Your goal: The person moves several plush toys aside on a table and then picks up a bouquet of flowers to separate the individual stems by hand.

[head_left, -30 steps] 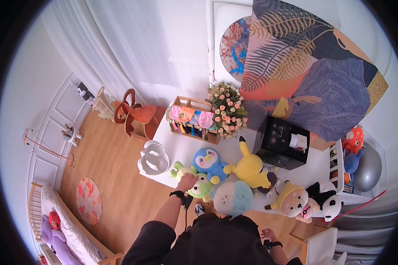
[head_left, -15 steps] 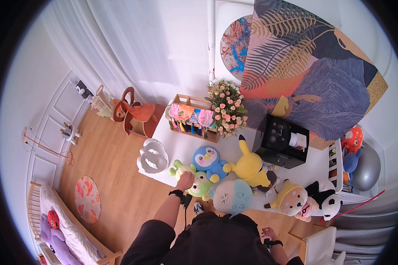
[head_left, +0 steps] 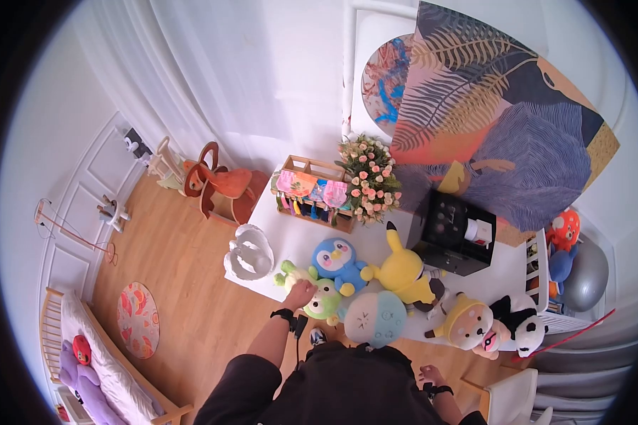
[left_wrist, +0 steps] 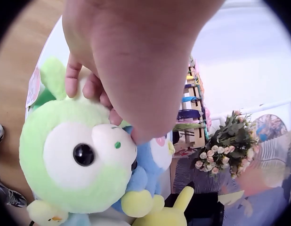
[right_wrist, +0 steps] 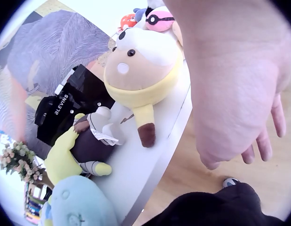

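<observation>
In the head view my left hand (head_left: pixel 302 293) is on a light green plush toy (head_left: pixel 324 302) at the table's front edge. The left wrist view shows its fingers (left_wrist: pixel 73 77) curled about the toy's body behind the big round head, which has white eye patches. A blue penguin plush (head_left: pixel 340 265) sits right beside it, and a pale blue and white plush (head_left: pixel 374 319) lies to the right. My right hand (head_left: pixel 428 375) hangs beside the table with loosely bent fingers and holds nothing. Nearest to it in the right wrist view is a yellow-hooded plush (right_wrist: pixel 141 66).
On the white table (head_left: pixel 271 287) stand a white ring-shaped basket (head_left: pixel 264 263), a wooden rack (head_left: pixel 344 223), pink flowers (head_left: pixel 368 177), a yellow plush (head_left: pixel 398 273) and a black box (head_left: pixel 446 258). A panda plush (head_left: pixel 530 333) sits at the right end, near a white chair (head_left: pixel 514 389).
The head view has shifted slightly. My left hand stays on the green plush toy, and the right hand still hangs beside the table.
</observation>
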